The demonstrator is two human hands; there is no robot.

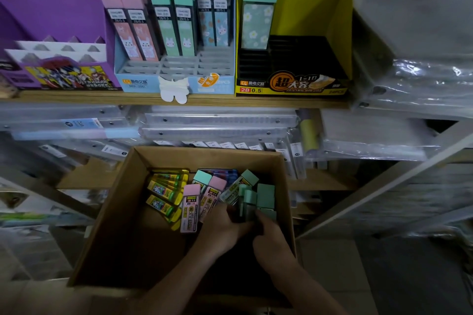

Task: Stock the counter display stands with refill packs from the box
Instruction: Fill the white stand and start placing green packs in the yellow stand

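An open cardboard box [122, 202] sits below the shelf and holds loose refill packs: yellow ones [162, 193] at left, pink-capped ones [190, 208] in the middle, green-capped ones [265, 195] at right. Both my hands are inside the box. My left hand [221, 230] and my right hand [268, 235] close together around a bunch of green-capped packs [248, 203]. On the wooden shelf above stand a yellow display stand [294, 84] with one stack of green packs [258, 7] at its left, and a blue display stand [143, 83] with pink, green and blue packs.
A purple display stand [51, 33] stands at the shelf's left end. A white butterfly tag [174, 89] hangs off the blue stand's front. Clear plastic-wrapped folders [217, 125] fill the shelf under the stands and the right side [422, 71].
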